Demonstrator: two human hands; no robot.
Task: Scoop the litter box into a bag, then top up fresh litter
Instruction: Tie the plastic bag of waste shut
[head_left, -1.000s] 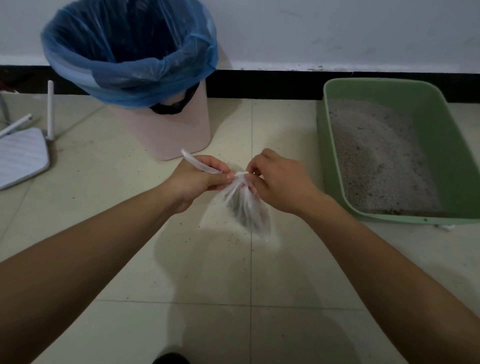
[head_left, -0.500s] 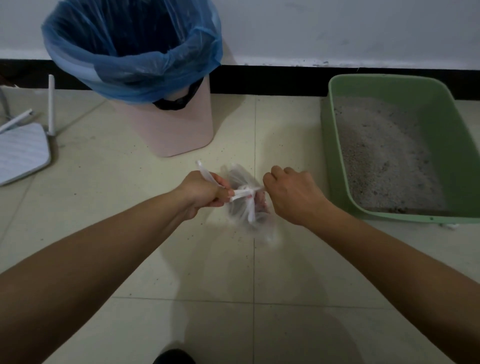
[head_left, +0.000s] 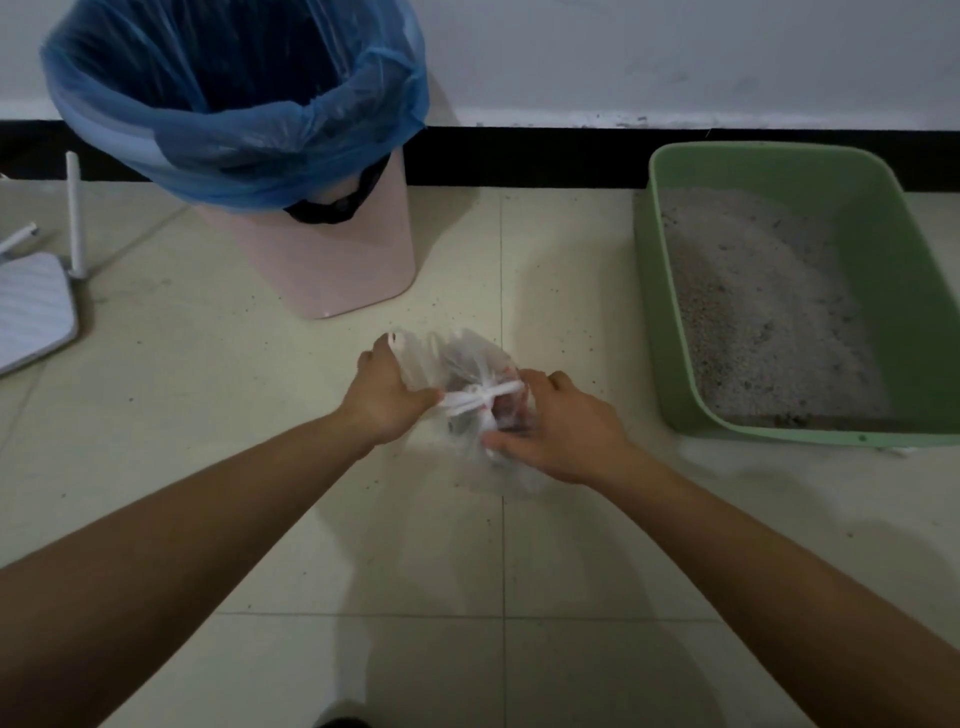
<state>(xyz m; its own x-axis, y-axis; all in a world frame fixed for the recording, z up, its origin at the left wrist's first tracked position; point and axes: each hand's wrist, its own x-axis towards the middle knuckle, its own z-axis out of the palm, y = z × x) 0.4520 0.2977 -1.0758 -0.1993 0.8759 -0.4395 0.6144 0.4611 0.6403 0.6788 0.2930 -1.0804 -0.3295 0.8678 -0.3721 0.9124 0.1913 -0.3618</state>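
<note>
Both the left hand (head_left: 387, 397) and right hand (head_left: 561, 428) grip twisted handles of the bag (head_left: 467, 358); overtightening could tear the thin plastic, spilling waste

The left forearm (head_left: 208, 519) and the right forearm (head_left: 753, 551) are stretched forward, bare, and are angled inward so that the hands almost meet. The left hand (head_left: 389, 397) is seen from the back, its fingers curled round a twisted strip of the bag (head_left: 467, 364). The right hand (head_left: 563, 431) is held just beside it, knuckles up, with the thumb laid along the bag's near side and the fingers bent over its top.
</note>
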